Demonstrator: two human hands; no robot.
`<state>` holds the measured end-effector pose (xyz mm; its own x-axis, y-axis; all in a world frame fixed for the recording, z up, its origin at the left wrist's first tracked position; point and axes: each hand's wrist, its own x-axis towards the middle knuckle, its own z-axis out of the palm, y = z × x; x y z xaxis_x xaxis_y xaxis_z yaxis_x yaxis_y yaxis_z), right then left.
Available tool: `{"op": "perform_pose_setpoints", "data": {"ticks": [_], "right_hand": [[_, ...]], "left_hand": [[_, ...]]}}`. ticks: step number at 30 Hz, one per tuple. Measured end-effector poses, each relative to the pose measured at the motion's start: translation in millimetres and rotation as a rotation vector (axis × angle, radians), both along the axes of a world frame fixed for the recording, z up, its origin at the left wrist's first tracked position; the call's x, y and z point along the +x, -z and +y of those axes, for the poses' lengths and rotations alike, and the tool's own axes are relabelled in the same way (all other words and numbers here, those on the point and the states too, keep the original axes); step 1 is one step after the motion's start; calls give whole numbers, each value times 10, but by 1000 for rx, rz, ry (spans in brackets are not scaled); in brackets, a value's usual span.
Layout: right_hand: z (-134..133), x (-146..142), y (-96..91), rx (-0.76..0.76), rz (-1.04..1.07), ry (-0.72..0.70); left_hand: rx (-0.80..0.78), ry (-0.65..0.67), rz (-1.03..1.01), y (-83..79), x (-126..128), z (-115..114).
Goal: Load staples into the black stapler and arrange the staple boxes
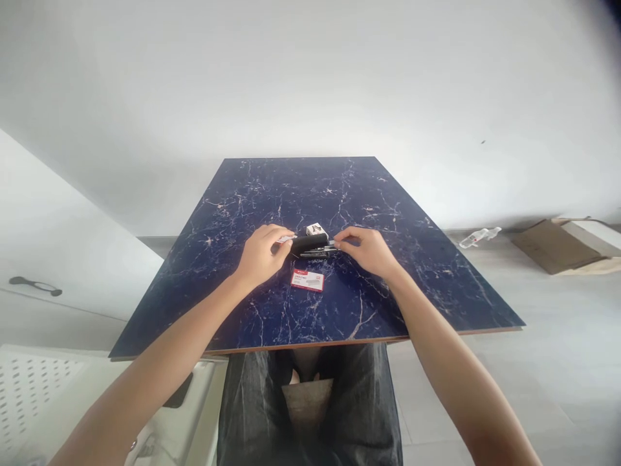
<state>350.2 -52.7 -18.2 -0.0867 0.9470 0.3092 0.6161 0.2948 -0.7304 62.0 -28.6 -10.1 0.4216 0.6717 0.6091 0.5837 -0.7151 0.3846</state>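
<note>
Both hands grip a black stapler mid-surface: left hand fingers closed on its rear, right hand fingers pinching its metal front. A slipping pinch could snap the stapler onto fingertips, or knock the small red-and-white staple box lying just beside it.

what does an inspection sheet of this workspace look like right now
surface: dark blue marbled table, mostly bare
job's things: black stapler at centre, held at both ends
clutter: red-and-white box lying flat near the stapler; small white box behind it
grippers: left hand pinching the stapler's left end; right hand at its right end
cables: nothing seen
surroundings: cardboard and a plastic bottle on the floor at right
</note>
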Motion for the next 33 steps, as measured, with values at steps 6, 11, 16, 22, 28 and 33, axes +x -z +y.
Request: {"op": "perform_pose_setpoints", "data": {"ticks": [6,11,16,22,28,33], "right_hand": [[28,-62,108,-38,-12,-73],[25,-42,102,-47,-17,-66],[9,-64,62,-77,-84,-71],[-6,-71,35,-68,-36,-53],[-6,-74,40,-91,-32,-75],[11,-82,68,-85,-69,-84]], "left_hand": [[-52,-42,64,43,-49,75],[-93,-38,110,26,-40,61],[-120,-23,125,18,-38,63],[-145,-15,135,27,-39,68],[-133,-24,147,47,-50,87],[-155,-25,149,41,-35,71]]}}
